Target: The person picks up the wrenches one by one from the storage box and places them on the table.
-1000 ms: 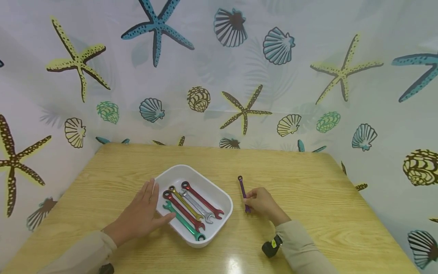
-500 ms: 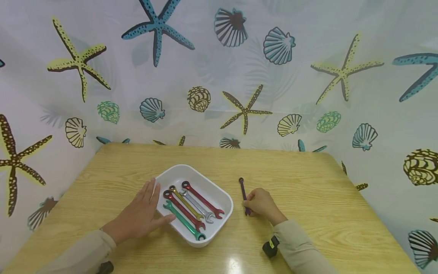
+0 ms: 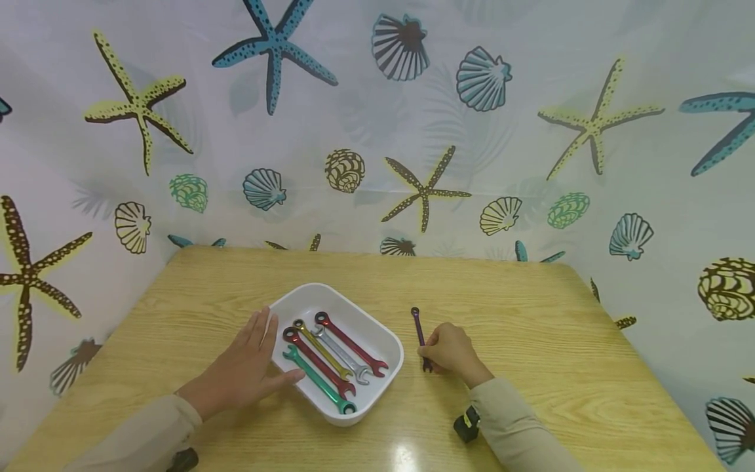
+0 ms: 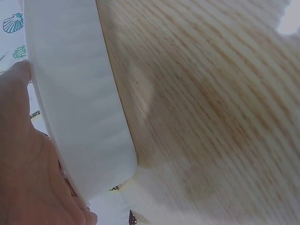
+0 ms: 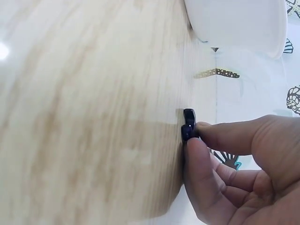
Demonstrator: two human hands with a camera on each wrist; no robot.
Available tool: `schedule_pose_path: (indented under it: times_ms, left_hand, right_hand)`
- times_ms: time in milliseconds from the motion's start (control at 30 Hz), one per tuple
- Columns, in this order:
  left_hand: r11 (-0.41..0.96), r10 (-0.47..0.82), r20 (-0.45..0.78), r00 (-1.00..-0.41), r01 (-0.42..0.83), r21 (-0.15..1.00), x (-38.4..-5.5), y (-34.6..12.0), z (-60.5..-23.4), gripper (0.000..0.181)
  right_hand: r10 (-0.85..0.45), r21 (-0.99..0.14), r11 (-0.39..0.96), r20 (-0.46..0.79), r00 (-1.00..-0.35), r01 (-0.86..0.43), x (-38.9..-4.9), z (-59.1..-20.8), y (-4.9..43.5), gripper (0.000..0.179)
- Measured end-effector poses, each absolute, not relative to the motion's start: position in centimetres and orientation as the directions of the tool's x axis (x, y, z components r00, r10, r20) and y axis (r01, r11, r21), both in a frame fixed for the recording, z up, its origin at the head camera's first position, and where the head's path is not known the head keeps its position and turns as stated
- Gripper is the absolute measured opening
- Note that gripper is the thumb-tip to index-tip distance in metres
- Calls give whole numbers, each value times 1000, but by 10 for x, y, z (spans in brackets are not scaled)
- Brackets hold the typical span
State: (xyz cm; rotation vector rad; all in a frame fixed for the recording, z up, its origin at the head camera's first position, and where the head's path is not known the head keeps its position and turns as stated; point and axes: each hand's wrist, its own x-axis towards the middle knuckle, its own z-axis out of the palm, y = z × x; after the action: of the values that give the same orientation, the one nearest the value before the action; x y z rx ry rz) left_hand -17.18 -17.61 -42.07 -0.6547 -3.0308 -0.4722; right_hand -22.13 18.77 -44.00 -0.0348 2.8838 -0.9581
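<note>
My right hand pinches the lower part of a purple combination wrench between thumb and fingers. The wrench's ring end points toward the back wall. In the right wrist view, its dark open end shows at the fingertips, close over the wood. My left hand lies along the left side of a white plastic tray, its fingers straight and the thumb reaching over the rim. Inside lie a green wrench, a red wrench, a gold wrench, a silver wrench and another red wrench.
The wooden table extends around the tray and beyond the right hand. Behind it hangs a white sheet printed with starfish and shells, which also borders both sides. A black wrist device sits under the right sleeve.
The right hand and the purple wrench have shifted slightly toward me, mostly in the first half second. The left hand and the tray of wrenches stay in place.
</note>
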Motion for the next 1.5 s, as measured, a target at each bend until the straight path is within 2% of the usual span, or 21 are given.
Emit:
schedule_pose_path:
  times_ms: [767, 1067, 1300, 1500]
  left_hand:
    - [874, 390, 57, -919, 389, 290, -173, -176, -421, 112]
    - [877, 390, 58, -919, 390, 281, -173, -175, -420, 111]
    - [877, 393, 55, -918, 392, 280, -173, -175, -420, 110]
    - [875, 395, 55, -917, 394, 281, -173, -175, -420, 110]
  right_hand:
    - [-45, -625, 780, -63, -997, 4, -218, -439, 187, 19]
    - [-56, -642, 767, -99, -994, 21, -218, -436, 188, 18]
    - [-78, -608, 794, -123, -989, 13, -221, -420, 193, 17]
    - [-120, -654, 755, -85, -989, -36, -224, -394, 187, 21]
